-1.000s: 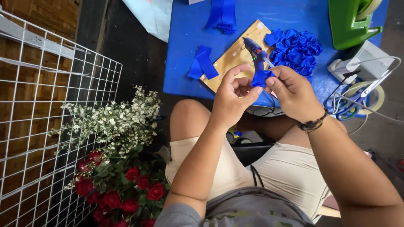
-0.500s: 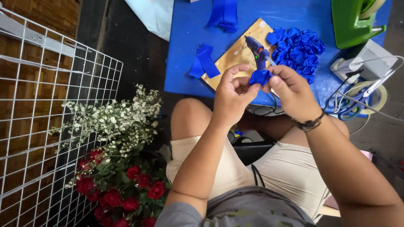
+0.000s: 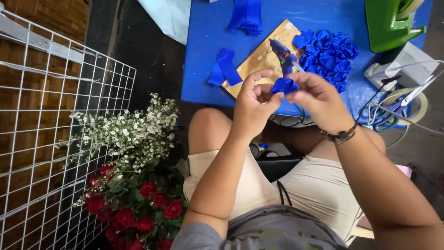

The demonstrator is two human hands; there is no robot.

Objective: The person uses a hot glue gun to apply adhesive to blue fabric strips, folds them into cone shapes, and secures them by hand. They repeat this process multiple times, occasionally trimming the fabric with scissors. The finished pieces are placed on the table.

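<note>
While you pinch blue ribbon piece (image 3: 284,85) between both hands, left hand (image 3: 253,104) and right hand (image 3: 313,98) closed on it, above desk (image 3: 203,69) edge; glue gun (image 3: 283,56) just beyond, nearer right hand.

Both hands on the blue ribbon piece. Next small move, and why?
Probably set it with the finished blue pile: the folded ribbon piece is pinched between left hand and right hand, and the glue gun lies on the board, unheld.

the single head-worn camera looked steeply down from close above at the lap, with the blue table (image 3: 222,28) ahead and a wire grid (image 3: 51,139) at left.
</note>
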